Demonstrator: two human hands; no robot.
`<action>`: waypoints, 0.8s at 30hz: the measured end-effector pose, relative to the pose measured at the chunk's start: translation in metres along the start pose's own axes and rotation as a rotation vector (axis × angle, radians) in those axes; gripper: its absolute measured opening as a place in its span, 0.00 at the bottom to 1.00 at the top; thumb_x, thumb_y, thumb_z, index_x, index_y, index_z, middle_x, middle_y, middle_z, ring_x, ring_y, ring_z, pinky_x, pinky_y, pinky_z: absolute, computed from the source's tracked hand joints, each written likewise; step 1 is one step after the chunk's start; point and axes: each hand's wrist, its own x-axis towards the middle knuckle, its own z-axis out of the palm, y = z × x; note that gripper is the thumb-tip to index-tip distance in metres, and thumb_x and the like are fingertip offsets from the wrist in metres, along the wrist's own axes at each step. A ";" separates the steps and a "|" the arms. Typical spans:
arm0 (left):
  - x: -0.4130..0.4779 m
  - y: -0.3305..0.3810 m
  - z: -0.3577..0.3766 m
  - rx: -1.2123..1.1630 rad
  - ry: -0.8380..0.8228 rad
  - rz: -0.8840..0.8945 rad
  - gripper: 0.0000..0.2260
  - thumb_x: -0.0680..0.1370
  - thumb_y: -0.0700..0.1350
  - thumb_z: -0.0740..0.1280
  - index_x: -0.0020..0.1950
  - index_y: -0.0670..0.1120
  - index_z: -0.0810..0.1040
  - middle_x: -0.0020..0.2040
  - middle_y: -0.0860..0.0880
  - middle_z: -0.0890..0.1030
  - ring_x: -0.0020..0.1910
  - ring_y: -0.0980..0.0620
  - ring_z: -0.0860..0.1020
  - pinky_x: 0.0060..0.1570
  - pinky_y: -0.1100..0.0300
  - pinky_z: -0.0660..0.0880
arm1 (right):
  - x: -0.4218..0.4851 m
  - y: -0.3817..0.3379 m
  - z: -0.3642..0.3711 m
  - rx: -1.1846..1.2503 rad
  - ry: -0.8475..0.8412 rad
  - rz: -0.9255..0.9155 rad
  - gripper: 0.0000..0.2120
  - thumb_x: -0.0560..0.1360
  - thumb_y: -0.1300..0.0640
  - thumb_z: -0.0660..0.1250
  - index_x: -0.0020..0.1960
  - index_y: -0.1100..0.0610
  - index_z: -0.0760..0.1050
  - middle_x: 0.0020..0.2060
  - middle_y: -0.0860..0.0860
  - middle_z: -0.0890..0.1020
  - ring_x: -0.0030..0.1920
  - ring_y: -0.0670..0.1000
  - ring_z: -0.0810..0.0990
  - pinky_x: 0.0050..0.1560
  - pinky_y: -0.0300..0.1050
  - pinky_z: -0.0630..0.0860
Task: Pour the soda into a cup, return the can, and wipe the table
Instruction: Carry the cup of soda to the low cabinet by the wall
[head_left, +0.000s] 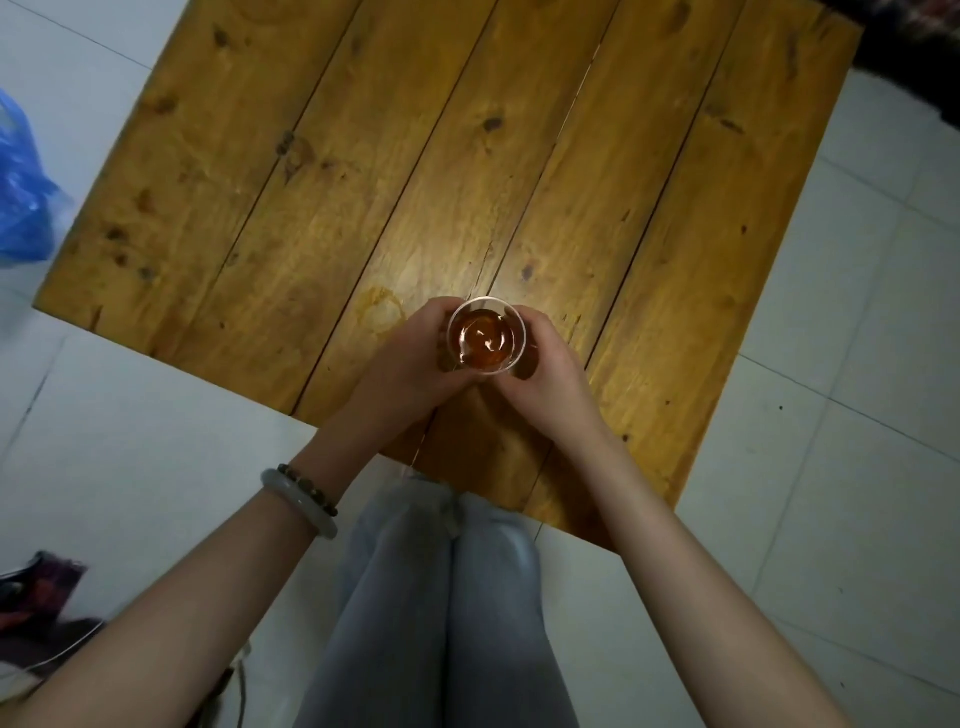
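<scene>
A clear plastic cup (487, 335) with amber-brown soda in it stands on the wooden plank table (363, 156), near its front edge. My left hand (415, 364) wraps the cup's left side and my right hand (545, 369) wraps its right side, so both hold it. A faint wet ring mark (382, 312) shows on the wood just left of the cup. No soda can and no cloth are in view.
White tiled floor (831, 415) surrounds the table. A blue plastic bag (21, 192) lies on the floor at the left. Dark items (36, 603) sit at the lower left. My knees in grey trousers (447, 597) are below the table's front corner.
</scene>
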 end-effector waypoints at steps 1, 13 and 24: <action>-0.002 0.005 -0.003 -0.011 0.005 0.000 0.26 0.66 0.50 0.77 0.60 0.52 0.70 0.50 0.63 0.74 0.48 0.71 0.72 0.43 0.76 0.69 | 0.000 -0.005 -0.003 -0.002 0.002 -0.012 0.26 0.69 0.60 0.73 0.64 0.55 0.69 0.55 0.43 0.75 0.55 0.38 0.72 0.55 0.32 0.71; -0.090 0.084 -0.069 -0.054 0.225 0.097 0.28 0.65 0.52 0.76 0.61 0.46 0.71 0.55 0.52 0.77 0.53 0.57 0.76 0.52 0.58 0.75 | -0.032 -0.127 -0.059 -0.024 -0.144 -0.185 0.26 0.69 0.58 0.73 0.64 0.54 0.69 0.55 0.43 0.76 0.55 0.39 0.74 0.55 0.32 0.72; -0.238 0.134 -0.093 -0.150 0.647 -0.110 0.28 0.66 0.52 0.77 0.62 0.52 0.69 0.58 0.58 0.75 0.57 0.61 0.73 0.56 0.64 0.72 | -0.091 -0.236 -0.067 -0.123 -0.504 -0.551 0.27 0.68 0.57 0.75 0.64 0.56 0.69 0.57 0.49 0.77 0.56 0.44 0.76 0.56 0.37 0.74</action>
